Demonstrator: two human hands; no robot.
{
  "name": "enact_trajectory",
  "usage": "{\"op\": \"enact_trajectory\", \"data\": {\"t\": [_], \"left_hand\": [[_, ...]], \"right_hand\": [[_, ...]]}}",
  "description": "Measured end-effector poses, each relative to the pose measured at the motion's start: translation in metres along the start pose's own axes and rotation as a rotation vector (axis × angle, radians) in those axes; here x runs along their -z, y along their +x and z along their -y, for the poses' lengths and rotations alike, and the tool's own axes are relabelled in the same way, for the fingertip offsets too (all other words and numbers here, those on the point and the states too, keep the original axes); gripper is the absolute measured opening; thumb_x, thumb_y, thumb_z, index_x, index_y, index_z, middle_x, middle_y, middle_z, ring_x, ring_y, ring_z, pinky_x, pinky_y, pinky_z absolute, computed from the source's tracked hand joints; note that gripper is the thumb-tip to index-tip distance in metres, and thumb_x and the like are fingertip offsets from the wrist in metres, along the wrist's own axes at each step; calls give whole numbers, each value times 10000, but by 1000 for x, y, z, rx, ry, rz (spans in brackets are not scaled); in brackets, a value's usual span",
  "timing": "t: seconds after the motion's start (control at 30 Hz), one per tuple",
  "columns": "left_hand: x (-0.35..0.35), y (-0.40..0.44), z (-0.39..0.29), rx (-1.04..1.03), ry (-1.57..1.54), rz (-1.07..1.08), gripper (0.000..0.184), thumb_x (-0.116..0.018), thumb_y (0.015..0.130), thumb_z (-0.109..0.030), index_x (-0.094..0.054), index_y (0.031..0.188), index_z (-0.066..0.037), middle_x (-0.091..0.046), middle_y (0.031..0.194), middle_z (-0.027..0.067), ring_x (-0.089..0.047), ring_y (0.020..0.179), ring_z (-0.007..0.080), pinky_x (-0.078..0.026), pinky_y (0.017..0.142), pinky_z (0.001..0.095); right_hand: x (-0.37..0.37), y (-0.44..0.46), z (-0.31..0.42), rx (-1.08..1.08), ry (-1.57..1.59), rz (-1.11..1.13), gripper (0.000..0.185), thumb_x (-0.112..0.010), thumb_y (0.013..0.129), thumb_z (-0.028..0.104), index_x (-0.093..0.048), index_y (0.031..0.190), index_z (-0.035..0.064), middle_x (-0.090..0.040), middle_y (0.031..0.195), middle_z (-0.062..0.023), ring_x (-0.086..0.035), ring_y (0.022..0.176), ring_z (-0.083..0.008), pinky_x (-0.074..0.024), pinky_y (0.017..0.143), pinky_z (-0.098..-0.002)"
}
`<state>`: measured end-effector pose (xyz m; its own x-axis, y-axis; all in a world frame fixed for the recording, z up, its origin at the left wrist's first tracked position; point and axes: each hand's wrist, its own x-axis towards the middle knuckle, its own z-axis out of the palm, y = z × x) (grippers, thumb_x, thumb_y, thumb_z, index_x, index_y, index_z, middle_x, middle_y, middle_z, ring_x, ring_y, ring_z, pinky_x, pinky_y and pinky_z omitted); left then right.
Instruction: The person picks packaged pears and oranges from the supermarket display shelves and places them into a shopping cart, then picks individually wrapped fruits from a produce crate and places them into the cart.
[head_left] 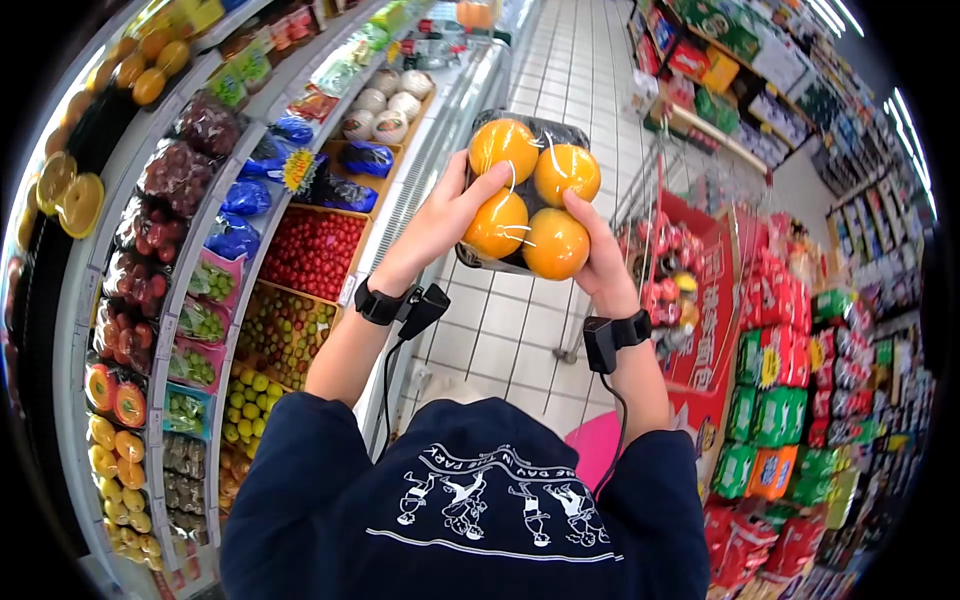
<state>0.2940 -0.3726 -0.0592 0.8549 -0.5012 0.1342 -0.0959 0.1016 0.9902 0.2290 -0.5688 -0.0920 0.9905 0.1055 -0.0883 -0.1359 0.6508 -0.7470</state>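
While my left grip [450, 215] is closed on one side of a black tray [556, 131], my right grip [597, 245] clasps the other, holding four film-wrapped oranges [567, 176] above the tiled floor [585, 55]. Both thumbs rest on the fruit. Farther back, I see black wristbands [385, 303]. Leftward, small red fruits [312, 250] fill a display compartment; rightward stands a wire shopping cart [652, 172], partly filled.

The four orange fruits [557, 243] hide most of the black tray [555, 130].
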Motion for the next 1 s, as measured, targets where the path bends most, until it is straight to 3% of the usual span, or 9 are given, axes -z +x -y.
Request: {"op": "enact_trajectory", "data": {"t": [0.2,0.27,0.33,0.47,0.6,0.63,0.77,0.87,1.0], "left_hand": [[-137,-10,19,66,-1,105,502,-615,936,-349,-478,1249,18,-597,1093,84,-575,981,116,-463,843,245],[-176,-11,24,43,-39,137,488,-622,933,-337,-485,1237,20,-601,1068,78,-578,954,113,-469,825,247],[-211,-9,22,32,-38,184,453,-623,935,-319,-495,1211,17,-601,1015,65,-576,915,102,-477,785,241],[-272,0,19,38,-62,278,442,-621,936,-317,-500,1200,16,-603,1014,66,-575,910,101,-474,784,241],[-320,16,32,119,-121,319,457,-628,932,-309,-495,1216,24,-606,1060,79,-580,941,108,-473,806,243],[-332,21,37,148,-127,328,492,-633,928,-310,-478,1248,30,-605,1102,89,-582,983,120,-474,832,250],[-373,57,72,118,-147,467,578,-684,890,-318,-446,1278,39,-594,1166,116,-585,1057,153,-477,901,282],[-402,89,90,50,3,549,598,-687,877,-373,-478,1257,39,-591,1135,99,-587,1013,142,-475,857,254],[-443,129,107,126,-118,653,663,-719,846,-398,-465,1267,47,-603,1147,118,-613,1028,161,-500,862,269]], "right_hand": [[89,-107,26,137,2,-165,519,-647,905,295,-471,1315,31,-579,1176,-58,-605,1021,-144,-518,850,-298],[108,-137,36,224,33,-236,411,-610,929,263,-507,1262,45,-634,1105,-73,-650,965,-168,-547,813,-306],[127,-162,45,306,28,-258,449,-612,923,248,-480,1295,36,-608,1192,-114,-629,1062,-207,-538,873,-336],[165,-201,64,351,102,-283,470,-600,928,247,-450,1321,39,-598,1211,-128,-628,1072,-230,-537,895,-362],[194,-224,82,424,105,-381,473,-592,932,254,-443,1324,35,-596,1213,-130,-633,1065,-240,-539,899,-373],[200,-229,87,400,136,-412,534,-656,890,271,-453,1312,13,-588,1178,-97,-625,1012,-164,-542,820,-292],[235,-239,117,420,-7,-585,548,-682,873,281,-468,1294,3,-593,1177,-105,-629,1008,-162,-538,806,-292],[258,-237,149,457,-79,-684,525,-692,868,278,-498,1266,-4,-606,1164,-106,-635,1006,-163,-536,808,-289],[291,-241,193,397,-135,-793,459,-678,886,235,-528,1246,-7,-632,1119,-95,-647,977,-158,-535,810,-279]]}}
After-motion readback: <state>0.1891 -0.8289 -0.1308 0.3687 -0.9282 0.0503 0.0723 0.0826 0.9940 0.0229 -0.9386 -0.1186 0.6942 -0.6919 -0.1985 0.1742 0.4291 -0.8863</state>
